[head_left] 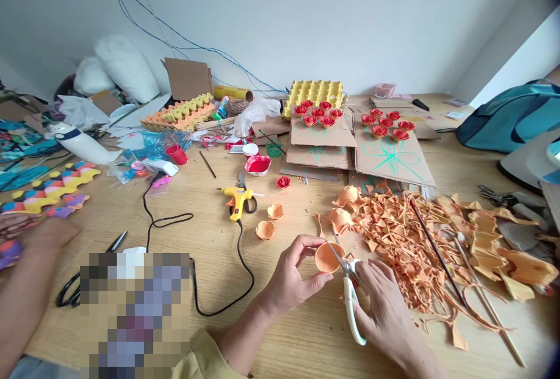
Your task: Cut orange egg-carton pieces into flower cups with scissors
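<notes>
My left hand (292, 277) pinches a small orange egg-carton cup (326, 258) between thumb and fingers, just above the wooden table (196, 204). My right hand (382, 303) grips white-handled scissors (350, 285), whose blades reach into the cup's rim. Two finished orange paper cups, one (275, 211) behind the other (265, 230), lie a little to the left, beside a yellow glue gun (237, 199). A single red paper rose (283, 182) lies behind them.
A heap of orange carton scraps (406, 239) with thin sticks covers the right. Cardboard sheets (389, 154) carry red roses at the back, by a yellow egg tray (312, 92). Another person's arm (26, 274) rests at left, near black scissors (83, 277). A teal bag (511, 113) sits far right.
</notes>
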{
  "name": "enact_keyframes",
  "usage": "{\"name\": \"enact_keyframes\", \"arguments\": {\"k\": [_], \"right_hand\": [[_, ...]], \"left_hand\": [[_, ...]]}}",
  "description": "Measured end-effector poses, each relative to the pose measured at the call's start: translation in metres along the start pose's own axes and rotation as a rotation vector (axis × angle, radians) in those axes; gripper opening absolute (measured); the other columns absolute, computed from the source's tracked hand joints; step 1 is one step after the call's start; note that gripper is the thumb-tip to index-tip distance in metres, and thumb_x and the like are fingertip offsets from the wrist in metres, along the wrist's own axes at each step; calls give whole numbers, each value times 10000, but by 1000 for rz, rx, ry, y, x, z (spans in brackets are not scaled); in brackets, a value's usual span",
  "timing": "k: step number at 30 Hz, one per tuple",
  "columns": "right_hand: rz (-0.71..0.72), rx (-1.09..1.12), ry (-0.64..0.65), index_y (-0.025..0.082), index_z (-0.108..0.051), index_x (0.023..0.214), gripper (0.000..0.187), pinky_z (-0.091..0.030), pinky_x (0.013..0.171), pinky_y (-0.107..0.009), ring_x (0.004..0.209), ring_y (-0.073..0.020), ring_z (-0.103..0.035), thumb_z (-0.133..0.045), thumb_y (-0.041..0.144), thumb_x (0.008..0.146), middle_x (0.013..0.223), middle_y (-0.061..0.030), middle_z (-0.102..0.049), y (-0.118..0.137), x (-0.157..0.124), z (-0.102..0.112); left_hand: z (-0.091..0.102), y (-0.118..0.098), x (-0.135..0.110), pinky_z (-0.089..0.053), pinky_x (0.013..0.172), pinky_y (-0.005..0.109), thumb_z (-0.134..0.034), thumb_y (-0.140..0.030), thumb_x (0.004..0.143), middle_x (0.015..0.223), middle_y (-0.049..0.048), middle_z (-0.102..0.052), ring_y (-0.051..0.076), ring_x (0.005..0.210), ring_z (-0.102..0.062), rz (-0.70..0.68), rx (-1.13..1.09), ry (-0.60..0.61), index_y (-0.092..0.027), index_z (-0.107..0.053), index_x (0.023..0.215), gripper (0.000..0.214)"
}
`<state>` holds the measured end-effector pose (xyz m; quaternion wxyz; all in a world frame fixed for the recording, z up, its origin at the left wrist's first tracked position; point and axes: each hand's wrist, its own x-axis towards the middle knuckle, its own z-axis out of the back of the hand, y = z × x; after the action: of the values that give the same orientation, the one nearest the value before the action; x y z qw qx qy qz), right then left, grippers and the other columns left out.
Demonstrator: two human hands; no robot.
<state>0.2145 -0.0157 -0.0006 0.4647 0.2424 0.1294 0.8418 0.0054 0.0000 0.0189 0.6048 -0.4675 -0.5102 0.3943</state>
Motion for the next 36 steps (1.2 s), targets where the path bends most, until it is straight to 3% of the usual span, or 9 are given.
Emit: {"name": "enact_keyframes", "arguments": {"k": [7, 16, 26, 36], "right_hand": [[28, 65, -15, 243, -357, 760, 232, -408, 803, -395, 615, -161, -474, -527, 265, 919, 664, 50, -464, -2, -3, -2], [2, 31, 12, 236, -435, 895, 103, -398, 826, -432, 699, -198, -517, -535, 260, 886, 768, 10, -529, -1, -1, -1], [49, 114, -26, 243, -352, 777, 224, -385, 734, -361, 622, -162, -438, -528, 215, 913, 672, 48, -446, -3, -5, -2], [31, 103, -31, 232, -411, 846, 141, -375, 800, -410, 663, -176, -471, -545, 228, 890, 730, 31, -483, -2, -1, -3]], "left_hand": [[3, -4, 2, -530, 979, 376, -715, -197, 796, 1156, 96, -659, 230, 1085, -655, 0, -36, 17, -200, -574, 1177, 407], [2, -4, 1, -536, 971, 359, -705, -182, 789, 1119, 88, -644, 220, 1058, -656, 4, -70, 40, -200, -575, 1162, 395], [7, -6, 3, -495, 1019, 348, -699, -213, 826, 1196, 90, -609, 218, 1141, -608, 55, -141, 66, -197, -583, 1200, 392], [6, -4, 1, -484, 983, 318, -746, -233, 791, 1128, 78, -648, 197, 1076, -614, 99, -233, 104, -188, -591, 1137, 382]]}}
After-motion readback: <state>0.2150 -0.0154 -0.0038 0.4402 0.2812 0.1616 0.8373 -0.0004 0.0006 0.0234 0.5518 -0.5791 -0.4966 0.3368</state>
